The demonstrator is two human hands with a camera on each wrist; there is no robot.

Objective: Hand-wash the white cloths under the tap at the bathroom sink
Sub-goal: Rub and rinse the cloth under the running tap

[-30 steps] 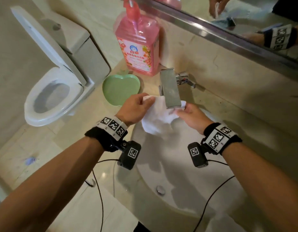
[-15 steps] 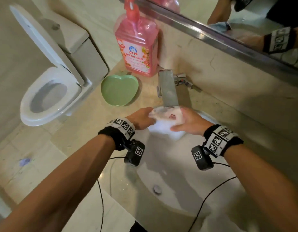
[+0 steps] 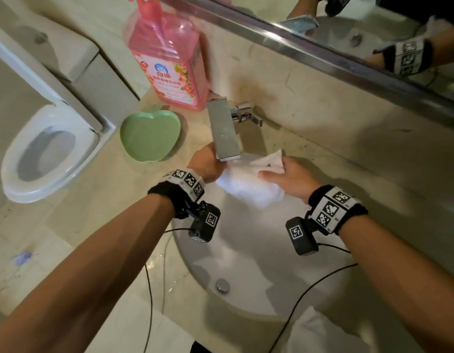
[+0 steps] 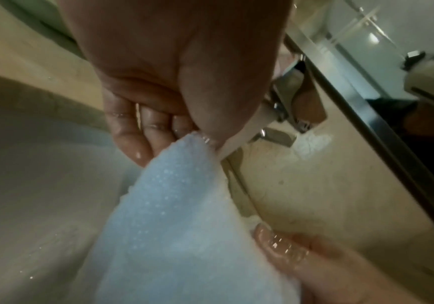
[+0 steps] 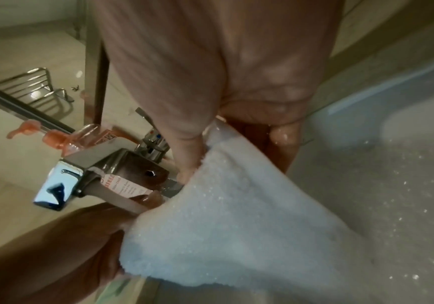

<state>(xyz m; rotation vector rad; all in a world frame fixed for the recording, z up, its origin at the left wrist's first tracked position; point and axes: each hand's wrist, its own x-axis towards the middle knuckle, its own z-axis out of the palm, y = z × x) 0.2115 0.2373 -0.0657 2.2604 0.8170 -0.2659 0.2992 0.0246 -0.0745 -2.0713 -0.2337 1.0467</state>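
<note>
A wet white cloth (image 3: 249, 183) hangs stretched between both hands over the back of the white sink (image 3: 259, 256), just below the flat steel tap (image 3: 224, 131). My left hand (image 3: 208, 164) pinches the cloth's left end beside the spout; in the left wrist view the cloth (image 4: 174, 216) runs from under the thumb of this hand (image 4: 184, 131). My right hand (image 3: 284, 175) grips the right end near the sink's rim. The right wrist view shows the cloth (image 5: 236, 222) draped from this hand (image 5: 197, 156), with the tap (image 5: 101, 176) to the left. Another white cloth (image 3: 320, 332) lies at the sink's front edge.
A pink soap bottle (image 3: 170, 62) stands behind the tap on the beige counter (image 3: 113, 200). A green apple-shaped dish (image 3: 150, 136) sits left of the tap. A toilet (image 3: 47, 149) is at far left. A mirror (image 3: 348, 29) runs along the wall. Camera cables (image 3: 149, 289) trail over the counter.
The hands dropped with the cloth from in front of the spout to beneath it, then drew apart, stretching the cloth; the right hand moved right toward the rim.
</note>
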